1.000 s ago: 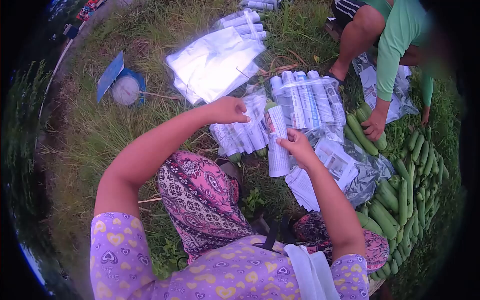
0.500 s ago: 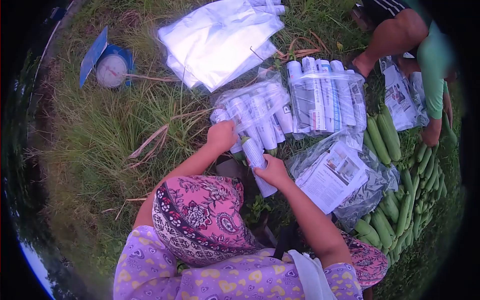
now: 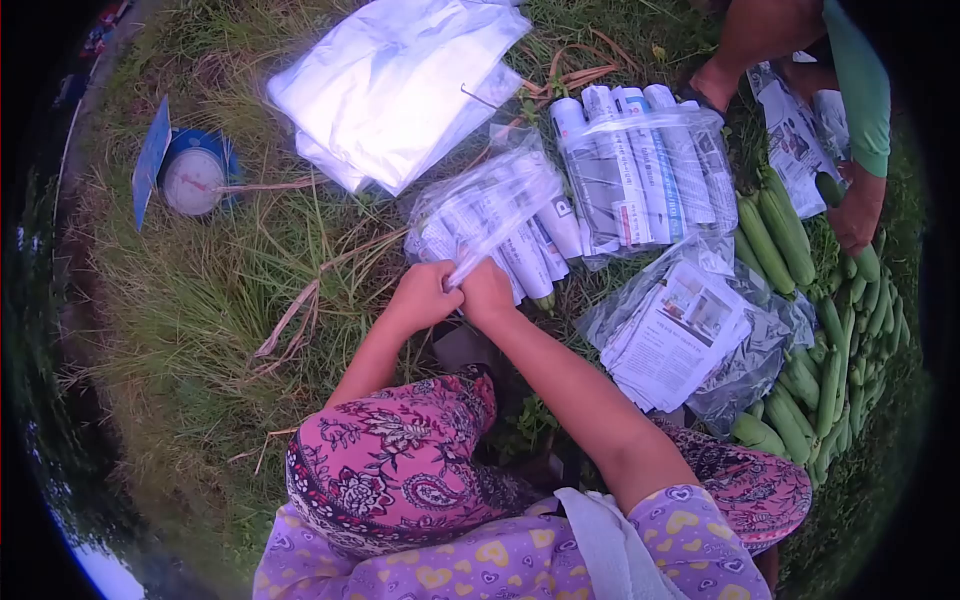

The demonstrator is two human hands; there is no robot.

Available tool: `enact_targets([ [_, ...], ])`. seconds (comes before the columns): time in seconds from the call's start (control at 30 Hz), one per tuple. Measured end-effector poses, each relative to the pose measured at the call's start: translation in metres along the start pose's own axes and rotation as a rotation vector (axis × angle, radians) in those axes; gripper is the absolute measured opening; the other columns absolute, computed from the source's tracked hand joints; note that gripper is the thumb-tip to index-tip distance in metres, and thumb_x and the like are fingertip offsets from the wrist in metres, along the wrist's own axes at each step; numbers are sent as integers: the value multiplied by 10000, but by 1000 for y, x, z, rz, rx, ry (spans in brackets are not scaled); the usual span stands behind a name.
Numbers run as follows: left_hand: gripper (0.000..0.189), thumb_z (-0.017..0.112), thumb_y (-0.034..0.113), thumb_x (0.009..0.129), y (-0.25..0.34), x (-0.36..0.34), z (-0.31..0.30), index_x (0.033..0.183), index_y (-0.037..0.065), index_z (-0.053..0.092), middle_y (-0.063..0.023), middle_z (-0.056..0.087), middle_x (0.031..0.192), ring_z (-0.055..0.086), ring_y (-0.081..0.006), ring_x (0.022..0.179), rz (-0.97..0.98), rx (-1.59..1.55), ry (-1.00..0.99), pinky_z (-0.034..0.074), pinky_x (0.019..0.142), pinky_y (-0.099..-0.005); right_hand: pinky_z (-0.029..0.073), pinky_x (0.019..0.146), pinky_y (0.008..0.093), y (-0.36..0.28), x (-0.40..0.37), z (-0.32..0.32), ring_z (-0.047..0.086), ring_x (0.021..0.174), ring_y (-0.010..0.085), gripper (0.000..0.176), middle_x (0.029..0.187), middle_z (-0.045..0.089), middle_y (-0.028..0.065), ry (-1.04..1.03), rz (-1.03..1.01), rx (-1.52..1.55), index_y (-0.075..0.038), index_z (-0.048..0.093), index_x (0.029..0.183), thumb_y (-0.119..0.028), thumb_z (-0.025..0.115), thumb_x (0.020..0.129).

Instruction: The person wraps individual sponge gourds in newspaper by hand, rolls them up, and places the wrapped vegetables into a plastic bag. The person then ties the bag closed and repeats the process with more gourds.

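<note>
My left hand (image 3: 425, 297) is closed on the near edge of a clear plastic bag (image 3: 512, 222). Right beside it, my right hand (image 3: 486, 292) reaches to the bag's opening; its fingers are mostly hidden behind the hand and plastic. Several newspaper-wrapped rolls (image 3: 525, 262) lie side by side in this bag, with a green tip showing at one end. Touching it on the right is a second clear bag (image 3: 645, 128) with more wrapped rolls. A stack of newspaper sheets (image 3: 675, 330) rests on plastic to the right of my forearm.
Flat clear bags (image 3: 400, 85) lie on the grass at the top. A blue dial scale (image 3: 194, 183) stands at the left. Long green vegetables (image 3: 790, 400) are piled at the right. A co-worker's hand (image 3: 855, 215) holds one green vegetable near newspaper sheets (image 3: 792, 140).
The wrapped roll from my right hand is no longer separately visible. My right hand has moved up and left beside my left hand at the bag's edge. The co-worker's hand has lifted a vegetable.
</note>
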State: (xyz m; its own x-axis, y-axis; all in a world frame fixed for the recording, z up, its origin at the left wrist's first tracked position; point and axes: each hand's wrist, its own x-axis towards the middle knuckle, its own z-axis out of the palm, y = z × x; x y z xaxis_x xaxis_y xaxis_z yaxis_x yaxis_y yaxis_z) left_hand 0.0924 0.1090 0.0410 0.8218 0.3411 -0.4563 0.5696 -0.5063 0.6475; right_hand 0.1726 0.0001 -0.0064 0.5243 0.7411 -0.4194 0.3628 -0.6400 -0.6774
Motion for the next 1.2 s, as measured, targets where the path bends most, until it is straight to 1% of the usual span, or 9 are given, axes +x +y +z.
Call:
enact_targets([
  [0.13, 276, 654, 178, 687, -7, 2, 7, 867, -30, 626, -227, 619, 728, 629, -360, 687, 9, -77, 10, 484, 651, -399, 483, 873, 467, 10, 1, 11, 514, 1092, 382, 296, 1140, 548, 196, 255, -83, 41, -11, 595, 1037, -157, 619, 781],
  [0.23, 340, 740, 207, 712, -3, -1, 6, 938, -27, 640, -151, 649, 743, 640, -249, 690, 43, -54, -81, 498, 668, -364, 472, 888, 453, 21, -31, -19, 522, 1085, 355, 316, 1096, 559, 168, 152, -231, -89, -13, 611, 1023, -191, 674, 769],
  [0.43, 540, 811, 181, 690, 14, -6, -20, 1123, -56, 592, -171, 640, 1063, 623, -251, 976, 120, 109, -211, 485, 879, -358, 503, 790, 462, 74, -122, -184, 629, 933, 356, 414, 907, 657, 150, -566, -184, -431, -21, 657, 1009, -335, 742, 752],
  [0.5, 585, 805, 144, 684, 16, -1, -35, 1179, -52, 560, -175, 628, 1108, 616, -262, 1007, 153, 145, -279, 481, 904, -367, 509, 786, 469, 103, -161, -254, 644, 924, 361, 465, 945, 684, 161, -527, -122, -493, -40, 658, 1097, -357, 720, 763],
  [0.57, 587, 807, 141, 672, 56, -3, -53, 1172, -40, 558, -170, 625, 1103, 617, -272, 999, 190, 271, -309, 486, 896, -373, 502, 817, 439, 132, -203, -333, 644, 942, 345, 524, 1007, 685, 154, -399, 13, -468, -32, 634, 1159, -371, 708, 767],
  [0.73, 564, 804, 131, 656, 149, 1, -77, 1145, -24, 570, -170, 624, 1080, 619, -290, 981, 372, 531, -408, 492, 881, -374, 516, 706, 300, 217, -351, -477, 652, 790, 160, 394, 881, 698, 85, 413, 254, -173, -15, 645, 1111, -292, 668, 832],
  [1.0, 476, 767, 165, 705, 267, -13, 1, 1124, 11, 599, -161, 623, 1075, 608, -333, 982, 545, 681, -660, 486, 886, -392, 484, 697, 283, 422, -530, -457, 596, 834, 95, 337, 945, 662, 6, 1499, 637, 640, -69, 640, 1137, -267, 648, 864],
  [1.1, 460, 747, 219, 743, 273, -4, 40, 1142, 46, 597, -155, 612, 1124, 586, -350, 1043, 632, 773, -763, 471, 911, -413, 504, 761, 324, 499, -540, -417, 631, 850, 172, 346, 942, 678, 31, 1605, 718, 348, -61, 628, 1149, -247, 635, 858],
  [1.2, 456, 751, 215, 740, 288, 1, 79, 1137, 58, 593, -135, 603, 1139, 574, -330, 1067, 678, 959, -805, 457, 922, -414, 455, 935, 411, 515, -539, -414, 555, 1115, 297, 366, 1204, 599, 93, 1415, 1008, -455, -109, 578, 1238, -152, 539, 876],
])
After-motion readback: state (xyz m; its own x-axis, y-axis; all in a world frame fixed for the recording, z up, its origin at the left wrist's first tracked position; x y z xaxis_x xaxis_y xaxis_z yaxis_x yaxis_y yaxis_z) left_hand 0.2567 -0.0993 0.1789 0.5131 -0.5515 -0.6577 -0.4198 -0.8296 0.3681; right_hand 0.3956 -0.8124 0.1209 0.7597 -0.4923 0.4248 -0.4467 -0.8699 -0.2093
